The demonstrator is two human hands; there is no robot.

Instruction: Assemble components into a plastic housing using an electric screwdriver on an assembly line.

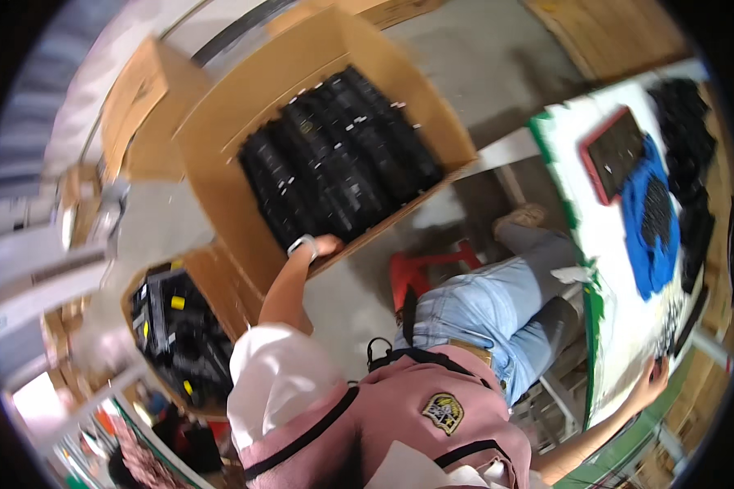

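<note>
My left hand (327,244), with a white band at its wrist, reaches to the near inside edge of a large open cardboard carton (245,96). Rows of black plastic parts (342,155) fill the carton, and the hand is right beside the nearest ones. Its fingers are too small and partly hidden to read. On the far right, my right hand (654,383) is at the edge of the white-topped table (567,155). Its fingers are closed around something small and dark. Dark bits (670,322) lie just beyond that hand.
A red-framed tablet-like thing (612,155) and a blue cloth or bag (651,232) with black pieces lie on the table. Black items (683,130) line its far side. A second carton (220,281) with black parts stands at lower left. A red stool (412,273) is beneath me.
</note>
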